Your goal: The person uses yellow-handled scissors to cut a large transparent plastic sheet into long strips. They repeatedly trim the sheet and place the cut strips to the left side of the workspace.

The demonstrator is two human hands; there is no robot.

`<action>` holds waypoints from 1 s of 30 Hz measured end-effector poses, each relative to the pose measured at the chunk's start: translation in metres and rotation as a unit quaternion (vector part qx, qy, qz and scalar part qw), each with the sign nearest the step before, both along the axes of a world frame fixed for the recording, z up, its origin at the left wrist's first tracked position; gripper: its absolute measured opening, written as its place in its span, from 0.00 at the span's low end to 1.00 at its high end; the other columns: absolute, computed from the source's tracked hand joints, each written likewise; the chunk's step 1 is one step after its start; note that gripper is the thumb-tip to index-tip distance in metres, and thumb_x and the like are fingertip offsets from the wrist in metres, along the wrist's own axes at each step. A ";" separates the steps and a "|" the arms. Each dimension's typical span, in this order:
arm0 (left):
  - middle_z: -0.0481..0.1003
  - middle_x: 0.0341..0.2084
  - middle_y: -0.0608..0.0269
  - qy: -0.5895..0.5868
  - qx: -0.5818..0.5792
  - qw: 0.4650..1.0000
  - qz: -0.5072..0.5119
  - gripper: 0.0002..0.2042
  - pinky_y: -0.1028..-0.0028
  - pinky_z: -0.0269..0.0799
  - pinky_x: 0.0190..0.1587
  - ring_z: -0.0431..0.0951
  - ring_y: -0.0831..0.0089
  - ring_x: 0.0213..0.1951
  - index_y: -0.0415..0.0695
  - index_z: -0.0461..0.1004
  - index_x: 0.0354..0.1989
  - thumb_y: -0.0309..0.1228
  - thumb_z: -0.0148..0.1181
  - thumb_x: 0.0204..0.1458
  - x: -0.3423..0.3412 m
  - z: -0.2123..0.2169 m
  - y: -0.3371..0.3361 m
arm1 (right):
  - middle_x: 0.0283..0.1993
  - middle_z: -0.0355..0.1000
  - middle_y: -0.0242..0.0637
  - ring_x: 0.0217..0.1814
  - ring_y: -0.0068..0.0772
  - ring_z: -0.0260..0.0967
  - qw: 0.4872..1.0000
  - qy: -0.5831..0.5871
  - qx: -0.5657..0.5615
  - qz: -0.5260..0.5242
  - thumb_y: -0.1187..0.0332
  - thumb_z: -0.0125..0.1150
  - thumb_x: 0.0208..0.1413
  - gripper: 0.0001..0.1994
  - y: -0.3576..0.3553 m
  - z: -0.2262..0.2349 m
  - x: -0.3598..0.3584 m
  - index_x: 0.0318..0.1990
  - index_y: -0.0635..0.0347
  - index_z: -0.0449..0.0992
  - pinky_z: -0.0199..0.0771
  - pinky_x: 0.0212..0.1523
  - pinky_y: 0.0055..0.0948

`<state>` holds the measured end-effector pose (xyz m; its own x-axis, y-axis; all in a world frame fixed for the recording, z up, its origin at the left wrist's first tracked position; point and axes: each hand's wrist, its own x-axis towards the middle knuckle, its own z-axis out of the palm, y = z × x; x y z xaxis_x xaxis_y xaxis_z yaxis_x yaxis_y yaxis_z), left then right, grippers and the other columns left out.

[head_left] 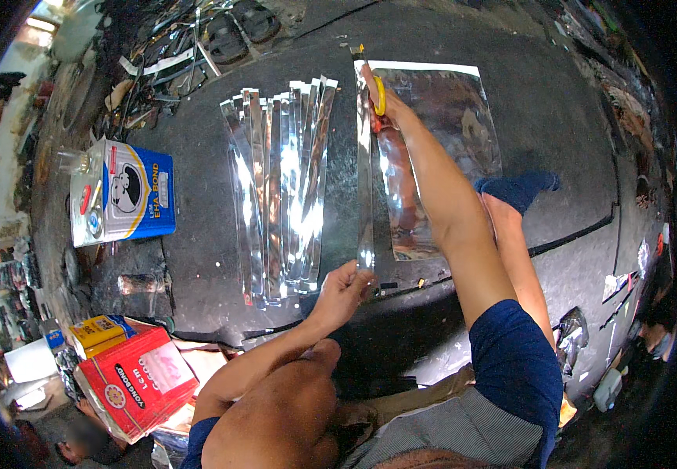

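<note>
A long, narrow silver strip [365, 180] runs lengthwise in front of me on the black work surface. My left hand [344, 293] is closed in a pinch on its near end. At the far end, my right hand [377, 102] is closed round what look like scissors [381, 95], with a yellow loop handle and a red part below; the blades cannot be made out. Beside the right hand lies a wide shiny silver sheet [448, 117] with a white far edge, partly covered by my right forearm. Left of the held strip, several cut silver strips [276, 195] lie in a loose row.
A blue and white tin can [139, 191] stands at the left. Nearer me are a red tin [139, 383] and a yellow box [100, 334]. Scrap strips and sandals [225, 39] lie at the far left. My foot in a blue sock [520, 191] rests beside the sheet.
</note>
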<state>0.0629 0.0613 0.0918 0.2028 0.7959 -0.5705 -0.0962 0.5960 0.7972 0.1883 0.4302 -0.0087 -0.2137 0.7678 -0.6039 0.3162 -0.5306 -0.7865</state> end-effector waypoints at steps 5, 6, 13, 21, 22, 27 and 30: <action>0.67 0.19 0.68 0.137 -0.068 0.987 0.049 0.10 0.74 0.63 0.28 0.67 0.77 0.24 0.41 0.69 0.34 0.35 0.56 0.55 -0.039 -0.016 -0.009 | 0.12 0.59 0.31 0.10 0.24 0.59 0.994 0.046 0.066 -0.078 0.21 0.38 0.41 0.39 -0.025 0.010 -0.002 0.19 0.55 0.62 0.60 0.09 0.25; 0.68 0.22 0.64 0.260 0.034 0.962 0.079 0.11 0.71 0.64 0.31 0.68 0.73 0.27 0.41 0.69 0.35 0.35 0.58 0.52 -0.050 -0.032 -0.016 | 0.12 0.59 0.32 0.10 0.24 0.59 0.991 0.080 0.068 -0.087 0.22 0.37 0.42 0.39 -0.035 0.011 0.005 0.19 0.55 0.62 0.60 0.09 0.26; 0.73 0.34 0.52 0.334 0.181 0.923 0.054 0.21 0.63 0.69 0.39 0.74 0.61 0.36 0.38 0.68 0.45 0.31 0.63 0.42 -0.036 -0.088 -0.012 | 0.11 0.59 0.31 0.09 0.28 0.59 0.955 0.267 -0.032 -0.126 0.24 0.30 0.48 0.38 -0.205 0.048 0.057 0.19 0.53 0.65 0.61 0.10 0.29; 0.76 0.24 0.58 0.037 -0.150 0.984 0.084 0.12 0.71 0.72 0.23 0.77 0.67 0.28 0.40 0.74 0.36 0.34 0.64 0.46 0.079 -0.184 0.052 | 0.13 0.62 0.33 0.10 0.28 0.61 0.954 0.188 -0.125 -0.197 0.23 0.21 0.47 0.46 -0.410 0.112 0.088 0.23 0.62 0.70 0.66 0.13 0.26; 0.76 0.26 0.56 0.018 -0.228 0.960 0.159 0.12 0.70 0.72 0.21 0.78 0.66 0.29 0.39 0.74 0.35 0.34 0.64 0.46 0.091 -0.168 0.058 | 0.13 0.62 0.34 0.10 0.29 0.61 0.957 0.174 -0.124 -0.197 0.24 0.21 0.47 0.46 -0.429 0.116 0.093 0.23 0.62 0.70 0.68 0.13 0.27; 0.76 0.26 0.55 0.089 -0.053 0.972 0.209 0.10 0.69 0.71 0.22 0.76 0.65 0.26 0.37 0.76 0.32 0.32 0.56 0.50 0.091 -0.157 0.072 | 0.13 0.62 0.35 0.11 0.29 0.61 0.962 0.171 -0.130 -0.170 0.24 0.22 0.48 0.45 -0.460 0.139 0.082 0.24 0.63 0.70 0.68 0.14 0.27; 0.75 0.26 0.54 0.142 0.044 0.947 0.285 0.10 0.68 0.71 0.27 0.75 0.66 0.28 0.35 0.75 0.30 0.32 0.54 0.52 0.077 -0.156 0.075 | 0.14 0.63 0.35 0.12 0.29 0.61 0.964 0.173 -0.124 -0.158 0.27 0.26 0.52 0.42 -0.463 0.141 0.079 0.24 0.63 0.70 0.67 0.15 0.27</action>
<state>0.1399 0.1360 -0.0647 -0.4259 0.7769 -0.4637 -0.1563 0.4417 0.8835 0.2676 -0.0324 0.1320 -0.2145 0.6683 -0.7123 -0.1508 -0.7432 -0.6519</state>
